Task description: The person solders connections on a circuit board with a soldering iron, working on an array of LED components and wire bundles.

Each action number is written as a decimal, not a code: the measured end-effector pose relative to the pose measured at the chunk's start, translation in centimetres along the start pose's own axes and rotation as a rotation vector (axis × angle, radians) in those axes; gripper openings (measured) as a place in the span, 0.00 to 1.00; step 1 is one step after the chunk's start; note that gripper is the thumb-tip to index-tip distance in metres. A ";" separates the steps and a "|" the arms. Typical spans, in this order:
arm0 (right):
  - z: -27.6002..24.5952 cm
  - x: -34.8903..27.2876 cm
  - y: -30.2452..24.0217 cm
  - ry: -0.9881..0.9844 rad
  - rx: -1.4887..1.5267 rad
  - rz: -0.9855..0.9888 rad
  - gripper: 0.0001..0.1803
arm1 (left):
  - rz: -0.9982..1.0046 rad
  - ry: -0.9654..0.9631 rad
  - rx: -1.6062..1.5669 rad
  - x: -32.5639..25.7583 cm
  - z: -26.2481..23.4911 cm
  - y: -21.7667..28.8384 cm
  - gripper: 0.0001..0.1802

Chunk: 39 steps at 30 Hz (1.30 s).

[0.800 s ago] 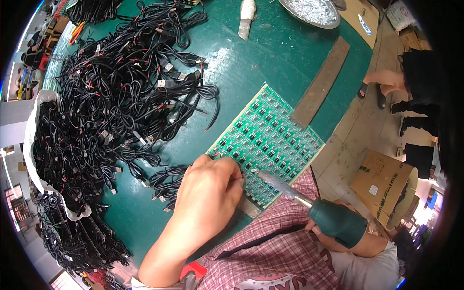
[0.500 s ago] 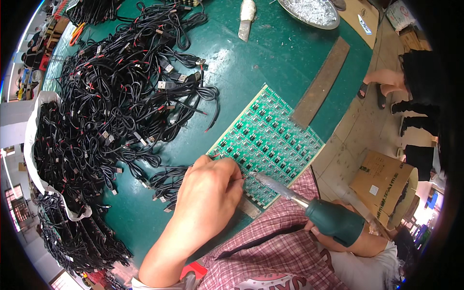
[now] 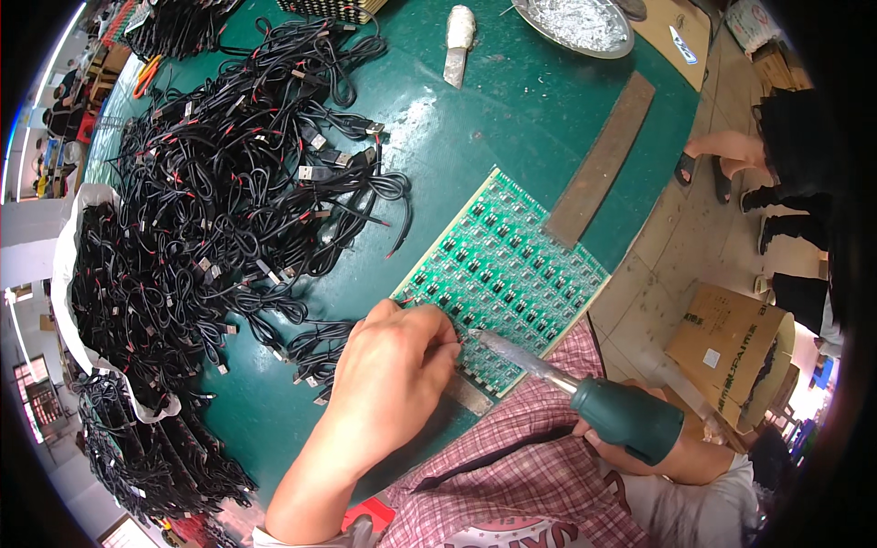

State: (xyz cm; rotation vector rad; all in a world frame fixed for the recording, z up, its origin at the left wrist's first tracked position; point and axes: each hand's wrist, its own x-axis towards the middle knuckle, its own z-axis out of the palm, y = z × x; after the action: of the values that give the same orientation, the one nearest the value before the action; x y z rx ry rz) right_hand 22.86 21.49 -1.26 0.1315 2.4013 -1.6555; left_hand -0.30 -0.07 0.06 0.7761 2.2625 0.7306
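Head view: green circuit-board panel (image 3: 525,265) lies flat on the green tabletop (image 3: 438,119), set askew before the person, right of the heaped black cables (image 3: 219,183). A brown flat bar (image 3: 603,160) meets the panel's upper-right edge, its near end appearing to lap over it; probably a weight or stop against sliding. A second, shorter strip (image 3: 469,395) shows at the lower edge, perhaps for the same purpose; whether it sits over or under the panel is unclear. Left hand (image 3: 393,365) rests at the panel's left side, fingers curled inward, knuckles up; the back of the hand hides the fingertips, so cannot tell whether anything is pinched. Right hand (image 3: 610,450) is wrapped around the green-handled iron (image 3: 630,420), mostly concealed behind the handle. Iron is held low and slanted, presumably so the tip reaches beside the left fingers without the handle blocking sight; tip contact with the panel not resolvable. Dish of silvery material (image 3: 580,23) is cut off by the upper frame edge, contents unidentified.
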 end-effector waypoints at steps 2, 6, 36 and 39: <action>-0.1 0.0 -0.2 0.006 0.092 0.089 0.08 | -0.029 0.000 -0.077 0.1 0.0 0.0 0.04; -0.2 -1.2 0.5 -0.035 -0.043 0.151 0.07 | -0.065 -0.013 -0.106 0.1 -0.2 0.1 0.04; -0.2 -1.7 0.8 0.001 -0.072 0.148 0.07 | 0.001 -0.002 -0.008 0.3 0.4 0.1 0.04; -0.1 -1.4 0.7 -0.016 -0.146 0.049 0.17 | 0.005 0.002 -0.017 0.1 0.4 0.0 0.04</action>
State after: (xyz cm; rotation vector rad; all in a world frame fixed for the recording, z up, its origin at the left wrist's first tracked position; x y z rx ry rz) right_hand 24.34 21.95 -1.54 0.1507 2.4761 -1.4489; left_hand -0.11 0.14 -0.26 0.7738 2.2540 0.7516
